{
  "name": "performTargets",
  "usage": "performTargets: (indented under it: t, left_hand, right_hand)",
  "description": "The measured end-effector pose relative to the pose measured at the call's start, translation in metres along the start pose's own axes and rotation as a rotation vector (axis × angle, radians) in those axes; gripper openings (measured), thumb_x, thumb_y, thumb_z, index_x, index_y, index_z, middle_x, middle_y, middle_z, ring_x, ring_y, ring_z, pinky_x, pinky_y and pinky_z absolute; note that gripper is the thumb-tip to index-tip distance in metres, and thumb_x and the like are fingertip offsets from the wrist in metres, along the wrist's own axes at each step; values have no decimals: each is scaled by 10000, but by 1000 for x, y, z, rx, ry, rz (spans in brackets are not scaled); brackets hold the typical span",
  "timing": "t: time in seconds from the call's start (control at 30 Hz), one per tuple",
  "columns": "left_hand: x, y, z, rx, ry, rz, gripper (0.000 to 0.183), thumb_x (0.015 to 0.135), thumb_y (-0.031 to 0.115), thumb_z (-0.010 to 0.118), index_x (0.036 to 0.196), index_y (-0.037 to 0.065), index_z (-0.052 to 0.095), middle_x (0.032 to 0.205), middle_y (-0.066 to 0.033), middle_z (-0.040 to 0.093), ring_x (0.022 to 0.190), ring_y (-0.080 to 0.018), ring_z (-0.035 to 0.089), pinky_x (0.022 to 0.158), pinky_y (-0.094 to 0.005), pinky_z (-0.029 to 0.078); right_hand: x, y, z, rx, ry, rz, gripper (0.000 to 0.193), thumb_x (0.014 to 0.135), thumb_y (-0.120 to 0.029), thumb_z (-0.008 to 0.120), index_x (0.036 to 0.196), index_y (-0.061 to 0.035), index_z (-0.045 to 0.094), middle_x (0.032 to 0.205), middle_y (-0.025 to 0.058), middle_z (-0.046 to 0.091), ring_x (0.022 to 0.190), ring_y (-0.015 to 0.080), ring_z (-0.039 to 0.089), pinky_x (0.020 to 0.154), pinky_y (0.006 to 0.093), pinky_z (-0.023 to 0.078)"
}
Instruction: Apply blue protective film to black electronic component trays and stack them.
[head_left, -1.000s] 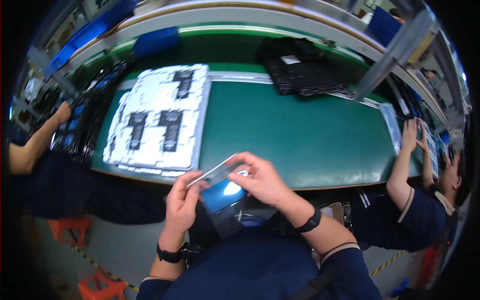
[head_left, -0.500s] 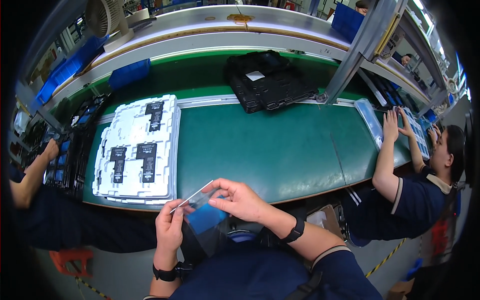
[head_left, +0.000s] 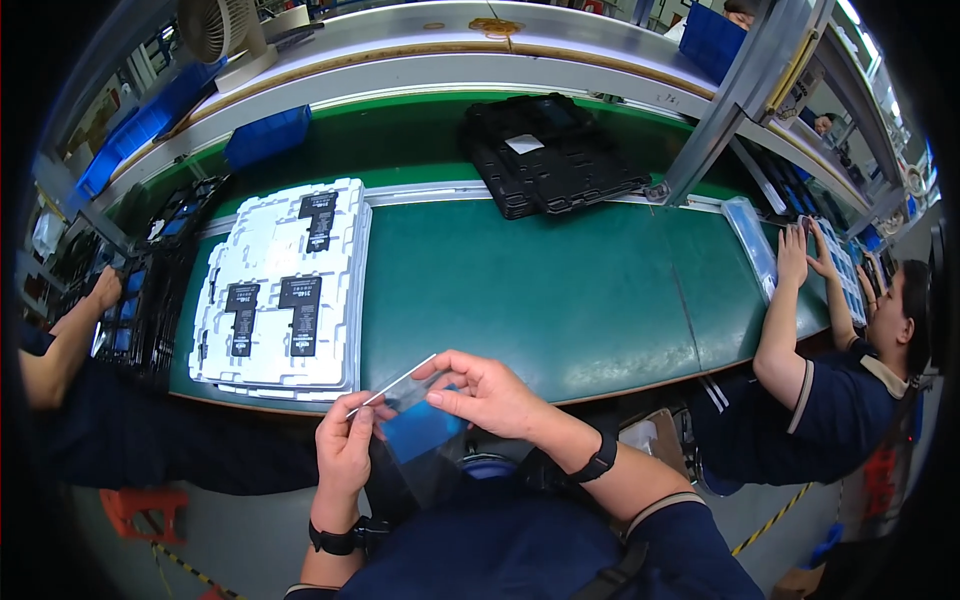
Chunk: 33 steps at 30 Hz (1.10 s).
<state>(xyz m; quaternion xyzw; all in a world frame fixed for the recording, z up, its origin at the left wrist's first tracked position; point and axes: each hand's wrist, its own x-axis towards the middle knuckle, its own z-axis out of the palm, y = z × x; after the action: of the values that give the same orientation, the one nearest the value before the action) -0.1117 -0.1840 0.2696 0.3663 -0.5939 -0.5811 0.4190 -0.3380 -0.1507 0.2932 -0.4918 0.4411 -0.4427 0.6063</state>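
While left hand [head_left: 345, 445] pinches the eight-o'clock end of the white edge strip [head_left: 396, 382], right hand [head_left: 487, 396] grips near two o'clock | blue-panelled clear film [head_left: 420, 433] between them, at six o'clock of the green worktable [head_left: 530, 300] | likely light, floppy, slippery, crease-prone (the strip looks stiffer) | best held by edges

The see-through sheet [head_left: 420, 434] looked like smooth plastic, the white tray [head_left: 272, 250] moulded plastic, the tabletop [head_left: 520, 290] faintly glossy, the post [head_left: 733, 108] matt metal.
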Motion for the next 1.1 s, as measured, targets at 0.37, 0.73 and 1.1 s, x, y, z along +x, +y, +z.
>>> performTargets:
  t: [0.37, 0.73, 1.1]
  left_hand:
    - [-1, -2, -1, 35, 11, 6, 188, 1007, 100, 501, 1096, -31, 603, 877, -96, 686, 717, -86, 577, 658, -214, 465]
    - [-1, -4, -1, 23, 17, 11, 199, 1010, 116, 500, 1091, -32, 607, 874, -97, 688, 732, -90, 585, 671, -225, 470]
    - [-3, -5, -2, 40, 9, 23, 196, 1011, 118, 498, 1108, -25, 591, 901, -107, 683, 776, -108, 599, 706, -238, 472]
  right_hand:
    - [0, 4, 1, 13, 9, -42, 295, 951, -139, 606, 1222, -27, 570, 875, 5, 653, 778, 46, 573, 671, 212, 449]
    - [3, 9, -1, 22, -4, -60, 281, 941, -108, 608, 1207, -23, 577, 867, 4, 646, 797, 45, 571, 706, 212, 449]
    - [3, 11, 0, 40, 2, -70, 281, 940, -93, 597, 1208, -10, 576, 879, 11, 649, 840, 65, 604, 771, 233, 483]
